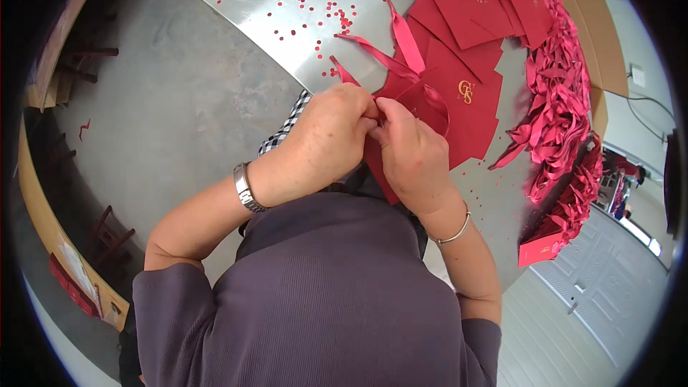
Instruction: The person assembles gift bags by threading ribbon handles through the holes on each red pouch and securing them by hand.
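My left hand [326,132] and my right hand [416,154] meet over the table's near edge, fingertips pinched together. Between them is a crimson ribbon [380,55], whose loose ends rise above the fingers and whose loop [438,106] curves out beside my right hand. Just behind and beneath my hands lies a flat red paper piece [383,175], like a bag or envelope; its edge by the fingertips is partly covered. More flat red pieces with gold marks [462,111] lie fanned out beyond my right hand. The exact grip of the fingertips is hidden.
Small red paper dots [315,11] are scattered over the metal table [244,11]. At the right, a long heap of ribboned red pieces [555,93] lies beside a cardboard box [588,21]. Wooden stools [107,236] and another table [54,208] stand at the left.
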Action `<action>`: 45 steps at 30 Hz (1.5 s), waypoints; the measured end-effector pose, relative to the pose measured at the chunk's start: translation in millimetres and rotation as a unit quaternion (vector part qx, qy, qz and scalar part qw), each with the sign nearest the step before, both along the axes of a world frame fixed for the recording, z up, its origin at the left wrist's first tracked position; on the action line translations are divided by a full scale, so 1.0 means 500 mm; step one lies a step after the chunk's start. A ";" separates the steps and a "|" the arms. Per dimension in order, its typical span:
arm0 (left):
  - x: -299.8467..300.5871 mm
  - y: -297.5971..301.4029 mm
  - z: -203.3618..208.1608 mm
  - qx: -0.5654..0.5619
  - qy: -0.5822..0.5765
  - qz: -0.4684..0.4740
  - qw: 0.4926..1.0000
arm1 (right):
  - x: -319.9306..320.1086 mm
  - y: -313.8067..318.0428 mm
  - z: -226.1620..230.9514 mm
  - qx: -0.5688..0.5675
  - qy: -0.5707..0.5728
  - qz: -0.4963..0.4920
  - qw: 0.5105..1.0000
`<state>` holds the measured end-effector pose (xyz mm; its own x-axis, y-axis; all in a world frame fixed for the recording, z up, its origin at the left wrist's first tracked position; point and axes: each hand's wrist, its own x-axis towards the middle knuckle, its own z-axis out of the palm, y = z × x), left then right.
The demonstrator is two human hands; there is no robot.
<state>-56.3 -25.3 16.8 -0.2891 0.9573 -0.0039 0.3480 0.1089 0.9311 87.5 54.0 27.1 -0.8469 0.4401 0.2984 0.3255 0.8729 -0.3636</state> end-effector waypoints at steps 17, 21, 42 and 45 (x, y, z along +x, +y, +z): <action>-0.084 0.064 0.022 -0.020 0.088 -0.254 0.963 | 0.007 0.017 -0.004 -0.043 0.045 0.022 0.998; -0.073 0.071 0.013 0.022 0.115 -0.239 0.964 | 0.018 0.007 0.019 -0.065 0.033 -0.021 0.997; -0.179 0.126 -0.015 0.029 0.319 0.124 0.939 | 0.163 -0.034 -0.028 -0.061 -0.008 -0.177 0.982; -0.187 0.131 -0.034 0.023 0.276 0.194 0.941 | 0.160 -0.035 -0.027 -0.037 -0.007 -0.169 0.985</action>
